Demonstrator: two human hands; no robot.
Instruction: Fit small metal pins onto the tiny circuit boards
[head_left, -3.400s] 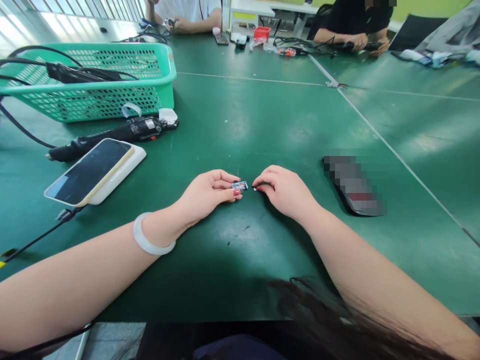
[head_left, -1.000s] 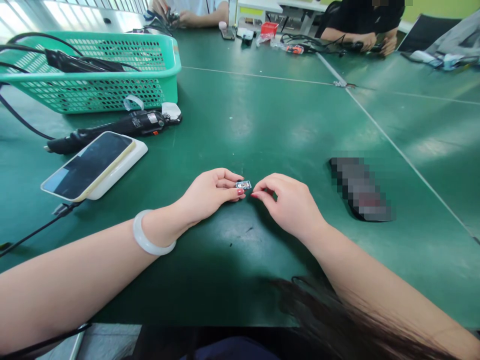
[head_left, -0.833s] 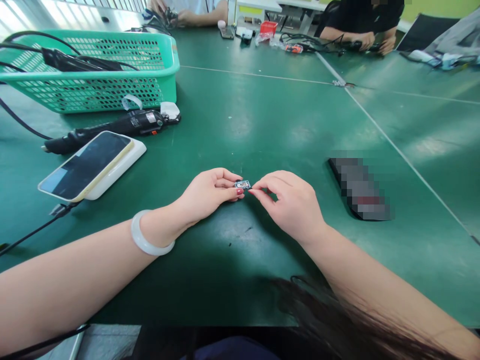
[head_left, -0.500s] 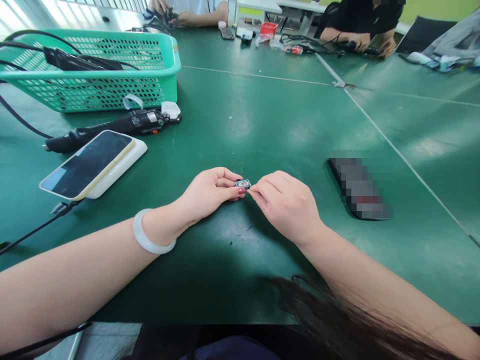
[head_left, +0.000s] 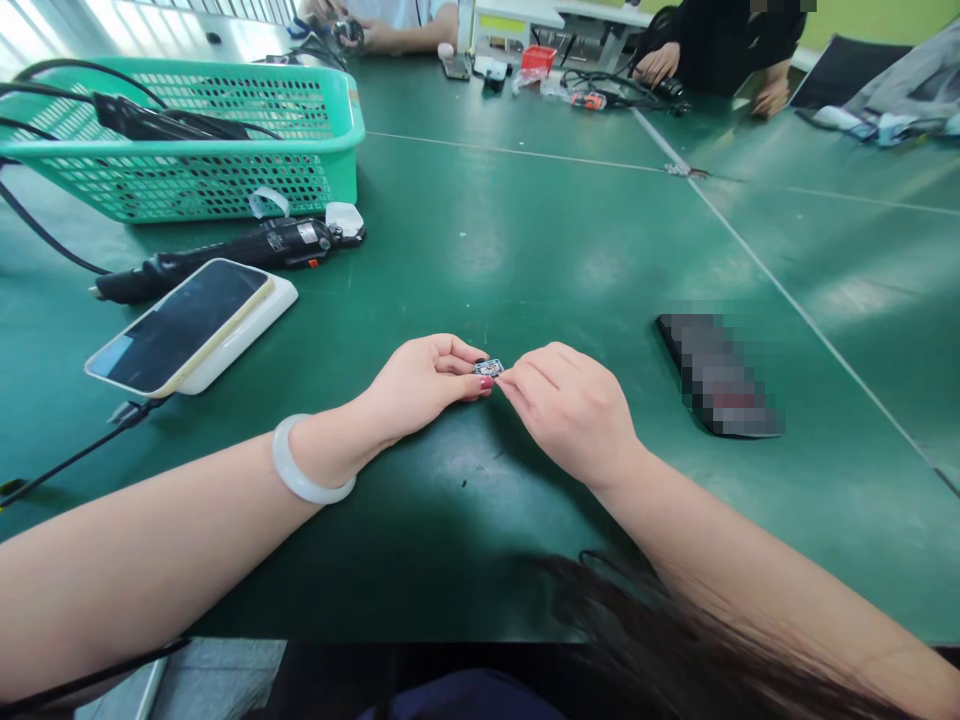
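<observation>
A small, flat piece like a circuit board (head_left: 488, 368), dark with pale markings, is held just above the green table (head_left: 570, 270). My left hand (head_left: 420, 388) grips its left end between thumb and fingers. From the other side, my right hand (head_left: 574, 410) is closed in a pinch at the board's right edge. Its thumb and fingertips touch or nearly cover that corner, so any tiny part between them is hidden. A pale bangle (head_left: 300, 470) circles my left wrist.
At left stand a green basket (head_left: 345, 170) with black cables, a black electric screwdriver (head_left: 225, 255) and a phone (head_left: 187, 320) on a white block. A dark, blurred-out flat object (head_left: 712, 380) lies at right. Two people handle things across the table, near a red box (head_left: 537, 58).
Both my hands keep nearly the same hold on the board. The whole view has shifted very slightly. Across the table at right, a co-worker's hands have moved apart.
</observation>
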